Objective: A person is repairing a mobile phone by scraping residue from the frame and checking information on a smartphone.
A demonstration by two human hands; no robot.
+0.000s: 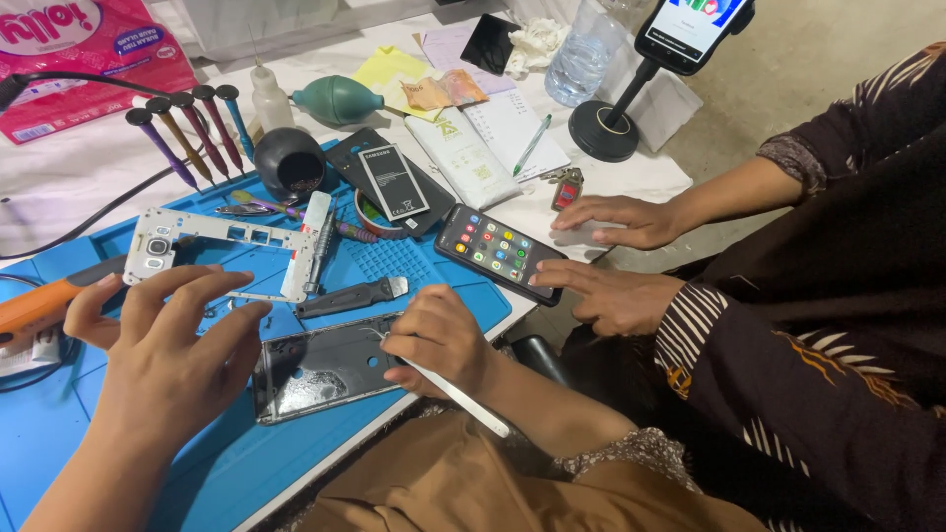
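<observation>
— Blue silicone work mat (414,264) is the landmark in the head view; what lies on it?

— A dark, flat phone screen panel (320,369) lies near the mat's front edge. The right hand (439,340) rests on that panel's right end, fingers curled shut around a slim white-metal pair of tweezers (458,394), the tip touching the panel.

— And the left hand (168,350)?

— It hovers over the mat just left of the panel, fingers spread and half curled, gripping nothing that I can see. Beyond it on the mat lies a white plastic phone mid-frame (212,241), with a grey-handled scraper blade (350,296) between the frame and the panel.

— Anything at the mat's far edge?

— A row of purple, gold, red and blue screwdrivers (187,128) stands there beside a black round pot (291,163), and a black phone battery (392,182) lies close by.

— Off the mat?

— Just right of it, another person's two hands (616,261) touch a lit black smartphone (498,251) lying on the white table (641,177).
</observation>
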